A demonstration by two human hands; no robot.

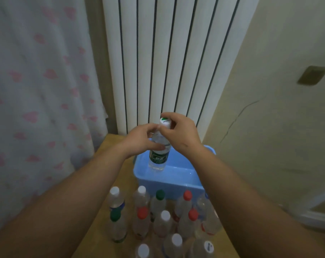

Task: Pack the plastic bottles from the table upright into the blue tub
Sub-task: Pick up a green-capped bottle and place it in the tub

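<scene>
A clear plastic bottle with a dark green label [158, 158] is held upright over the far left part of the blue tub [169, 183]. My left hand [139, 140] grips its upper body from the left. My right hand [178, 133] pinches its white-and-green cap from above. The bottle's base is level with the tub's inside; whether it touches the floor I cannot tell. Several more clear bottles [163, 216] with white, red and green caps stand upright on the wooden table [109, 146] in front of the tub.
A white ribbed radiator [167, 58] rises behind the table. A pale curtain with pink shapes [36, 90] hangs on the left. A beige wall with a crack [269, 118] is on the right. The tub shows no other bottle inside.
</scene>
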